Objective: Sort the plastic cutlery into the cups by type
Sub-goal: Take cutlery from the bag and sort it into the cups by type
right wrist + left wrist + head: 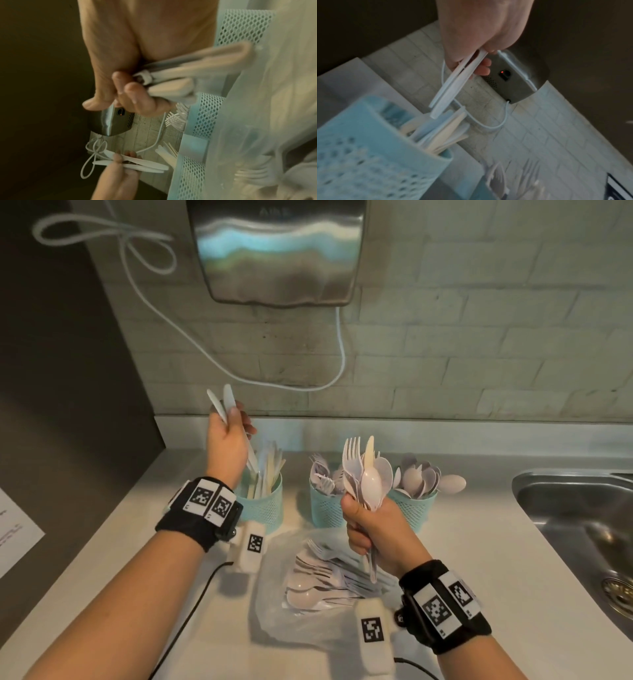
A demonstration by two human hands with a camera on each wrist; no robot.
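Note:
Three teal mesh cups stand in a row on the counter: a left cup (263, 505) with knives, a middle cup (325, 508) with forks, a right cup (416, 506) with spoons. My left hand (227, 436) grips two white knives (219, 405), handle ends down, just above the left cup (368, 155); the same knives (452, 86) show in the left wrist view. My right hand (371, 529) grips a mixed bunch of forks, spoons and a knife (366, 470), held upright in front of the middle and right cups. The bunch's handles (180, 81) stick out of its fist.
A clear plastic bag (274, 611) with more loose cutlery (318, 583) lies on the counter near me. A steel sink (582, 529) is at the right. A hand dryer (277, 251) with a hanging white cable (339, 361) is on the tiled wall.

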